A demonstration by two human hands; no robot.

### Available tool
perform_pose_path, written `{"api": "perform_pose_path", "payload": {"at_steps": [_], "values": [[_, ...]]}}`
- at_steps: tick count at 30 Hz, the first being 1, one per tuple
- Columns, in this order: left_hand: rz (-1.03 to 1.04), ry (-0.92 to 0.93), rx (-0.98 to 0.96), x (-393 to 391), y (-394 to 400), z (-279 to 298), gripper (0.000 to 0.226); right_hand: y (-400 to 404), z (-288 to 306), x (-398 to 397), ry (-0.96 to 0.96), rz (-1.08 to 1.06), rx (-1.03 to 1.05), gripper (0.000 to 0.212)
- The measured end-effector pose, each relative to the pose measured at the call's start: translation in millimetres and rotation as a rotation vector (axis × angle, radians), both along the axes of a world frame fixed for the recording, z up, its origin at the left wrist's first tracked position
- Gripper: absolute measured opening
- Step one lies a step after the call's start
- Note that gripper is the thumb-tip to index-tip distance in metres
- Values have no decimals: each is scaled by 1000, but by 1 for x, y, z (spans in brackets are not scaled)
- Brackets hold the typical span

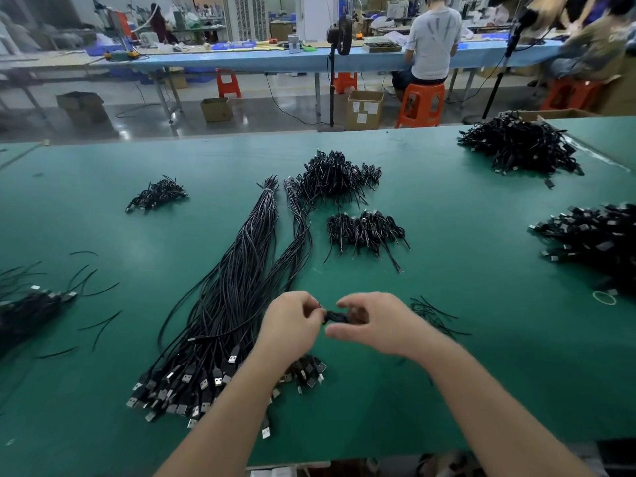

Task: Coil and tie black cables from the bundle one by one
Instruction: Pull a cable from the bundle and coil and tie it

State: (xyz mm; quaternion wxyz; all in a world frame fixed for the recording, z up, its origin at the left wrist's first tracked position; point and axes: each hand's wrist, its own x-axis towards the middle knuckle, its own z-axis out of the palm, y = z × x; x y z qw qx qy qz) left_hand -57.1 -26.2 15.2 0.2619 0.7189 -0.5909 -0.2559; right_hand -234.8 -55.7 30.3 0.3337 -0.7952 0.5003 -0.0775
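A: The fingers [309, 309] of the left hand [292, 321] are curled in and pinch one end of a small black coil [339, 316]. The right hand [370, 321] curls round the other end, thumb below, fingers above.

B: So the coil is between both hands?

A: Yes, held just above the green table [464, 270], near its near edge. It is blurred, so I cannot tell whether a tie is on it.

B: What lies around, from the left?

A: At the far left edge, a dark heap of cables [31, 308] with loose black ties [99, 325] scattered beside it. Farther off, a small pile of coils [156, 194]. Then the long bundle [241, 287], running from far to near, its USB plugs [186, 390] fanned out by the left forearm.

B: And right of the bundle?

A: Two piles of tied coils, the far pile [335, 177] and a nearer pile [366, 230]. Just right of the right hand, a few more ties [433, 313]. At the right edge, a big heap [519, 144] far off, another heap [592, 235] nearer, and a rubber band [604, 298] on the table.
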Motion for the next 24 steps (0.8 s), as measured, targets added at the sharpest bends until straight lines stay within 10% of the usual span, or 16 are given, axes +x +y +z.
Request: {"api": "perform_pose_path", "payload": {"at_steps": [4,8,24], "values": [[153,465,82,15,-3,-2,13,-7,6,-25,-387,-19,197,76],[173,765,161,10,-6,-2,11,0,-7,-9,-372,-68,-29,47],[174,1047,158,1,0,1,7,11,-15,21,-389,-210,-458,18]]}}
